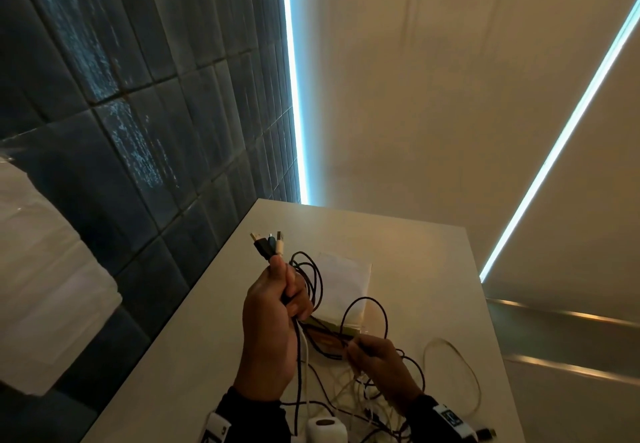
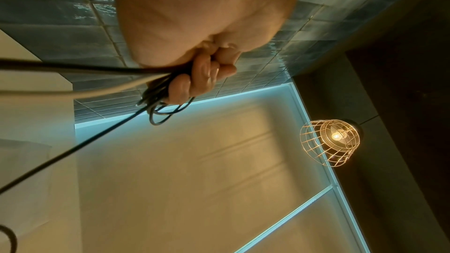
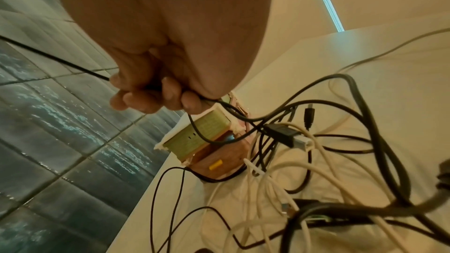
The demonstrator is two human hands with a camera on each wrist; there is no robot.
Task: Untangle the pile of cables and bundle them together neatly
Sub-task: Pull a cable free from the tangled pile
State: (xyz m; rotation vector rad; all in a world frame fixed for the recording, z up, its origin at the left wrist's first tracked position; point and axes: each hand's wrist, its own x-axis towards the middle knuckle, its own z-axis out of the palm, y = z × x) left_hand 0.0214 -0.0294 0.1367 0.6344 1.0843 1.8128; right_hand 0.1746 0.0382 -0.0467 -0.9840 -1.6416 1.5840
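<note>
My left hand (image 1: 282, 290) is raised above the white table (image 1: 433, 269) and grips a bunch of black and white cables, whose USB plugs (image 1: 268, 243) stick up from the fist. Black loops (image 1: 308, 276) hang beside it. From the left wrist view, the fingers (image 2: 194, 82) are curled round the cables (image 2: 155, 93). My right hand (image 1: 367, 356) is lower and to the right, pinching a thin black cable (image 3: 73, 64) between curled fingers (image 3: 155, 95). Below it a tangled pile of black and white cables (image 3: 304, 170) lies on the table.
A small box with a green and brown side (image 3: 207, 141) sits under the cables near the table's left edge. A white sheet or bag (image 1: 346, 280) lies behind the hands. A dark tiled wall (image 1: 138, 131) is on the left. A white roll (image 1: 325, 430) is at the near edge.
</note>
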